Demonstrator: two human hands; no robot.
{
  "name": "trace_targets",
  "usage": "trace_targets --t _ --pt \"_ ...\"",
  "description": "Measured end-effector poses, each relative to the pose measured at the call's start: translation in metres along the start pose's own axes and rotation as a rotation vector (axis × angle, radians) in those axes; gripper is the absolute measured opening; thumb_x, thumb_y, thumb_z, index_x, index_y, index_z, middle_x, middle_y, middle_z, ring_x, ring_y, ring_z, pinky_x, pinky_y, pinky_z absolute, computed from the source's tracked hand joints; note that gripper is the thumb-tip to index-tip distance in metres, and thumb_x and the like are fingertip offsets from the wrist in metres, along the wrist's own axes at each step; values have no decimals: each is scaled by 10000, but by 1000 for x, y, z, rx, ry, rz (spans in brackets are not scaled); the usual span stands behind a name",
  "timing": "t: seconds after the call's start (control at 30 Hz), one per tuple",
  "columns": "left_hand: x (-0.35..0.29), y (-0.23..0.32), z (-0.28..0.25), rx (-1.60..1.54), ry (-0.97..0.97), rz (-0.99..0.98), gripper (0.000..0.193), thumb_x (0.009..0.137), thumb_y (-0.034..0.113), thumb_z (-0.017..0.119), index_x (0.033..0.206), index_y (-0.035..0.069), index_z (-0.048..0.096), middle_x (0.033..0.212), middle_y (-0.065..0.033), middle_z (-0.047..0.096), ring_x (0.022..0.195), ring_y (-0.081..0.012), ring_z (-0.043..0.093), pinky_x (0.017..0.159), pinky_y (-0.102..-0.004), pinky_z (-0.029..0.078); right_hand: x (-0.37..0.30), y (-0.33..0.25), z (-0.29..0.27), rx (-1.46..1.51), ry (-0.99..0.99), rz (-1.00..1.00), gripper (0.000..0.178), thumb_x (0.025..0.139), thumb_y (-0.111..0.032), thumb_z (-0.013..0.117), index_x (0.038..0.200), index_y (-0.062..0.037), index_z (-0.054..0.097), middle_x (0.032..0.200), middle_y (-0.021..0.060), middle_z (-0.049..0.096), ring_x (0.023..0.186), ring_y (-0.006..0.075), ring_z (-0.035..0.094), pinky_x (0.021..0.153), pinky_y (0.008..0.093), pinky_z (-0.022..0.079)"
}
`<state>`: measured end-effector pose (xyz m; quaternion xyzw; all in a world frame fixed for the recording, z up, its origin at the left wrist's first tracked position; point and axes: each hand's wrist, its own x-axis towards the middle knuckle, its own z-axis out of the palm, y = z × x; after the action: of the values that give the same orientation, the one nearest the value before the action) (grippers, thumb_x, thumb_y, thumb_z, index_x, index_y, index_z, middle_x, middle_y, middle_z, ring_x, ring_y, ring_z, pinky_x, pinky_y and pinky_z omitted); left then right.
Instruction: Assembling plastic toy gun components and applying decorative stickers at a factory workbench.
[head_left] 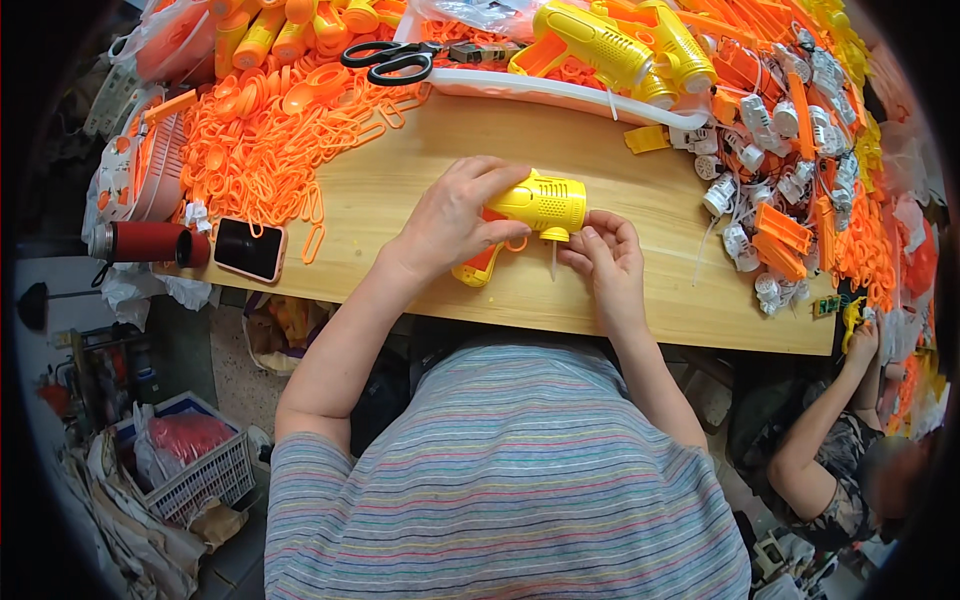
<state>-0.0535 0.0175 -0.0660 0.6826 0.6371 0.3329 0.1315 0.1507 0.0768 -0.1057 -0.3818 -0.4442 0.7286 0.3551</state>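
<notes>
Over the middle of the table, my left hand [462, 212] is closed around the back and top of a yellow toy gun [545, 203]. The gun's front end points right, and its grip slants down toward me. An orange trigger [516, 244] shows below my left thumb. Under the front end sits a small round yellow cap [555, 234], with a thin whitish tube [554, 262] hanging down from it. My right hand [610, 255] has its fingers curled and pinched at the gun's front end, right beside the cap. The exact contact of its fingertips is partly hidden.
Orange loop-shaped parts [245, 150] are heaped at left, near a phone [249, 249] and red flask [145, 243]. Black-handled scissors [390, 62] lie by a white tray [560, 90] of yellow gun bodies. White motor units [745, 150] pile up right, near another person's hand [862, 345].
</notes>
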Motion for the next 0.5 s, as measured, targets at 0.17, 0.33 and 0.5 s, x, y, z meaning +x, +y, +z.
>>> trace_targets --t 0.17,0.33,0.5 --pt "-4 6 3 26 22 -86 554 672 185 784 1169 35 590 1107 -177 583 1035 -334 565 890 -382 467 2 -4 8 32 60 21 385 917 -143 565 1222 -12 370 1119 125 531 995 200 590 791 312 532" --pt "-13 11 8 -99 70 -44 577 674 184 785 1201 65 583 1137 -176 566 1041 -335 554 900 -386 457 5 -16 15 82 67 75 478 876 -199 635 1232 -22 369 1113 114 536 969 154 574 731 278 519" --pt "-31 34 21 5 225 75 596 668 171 788 1219 83 580 1176 -175 542 1085 -333 525 921 -393 442 4 -20 12 -40 -85 106 496 830 -221 701 1192 -49 409 1035 89 560 875 116 572 624 194 450"
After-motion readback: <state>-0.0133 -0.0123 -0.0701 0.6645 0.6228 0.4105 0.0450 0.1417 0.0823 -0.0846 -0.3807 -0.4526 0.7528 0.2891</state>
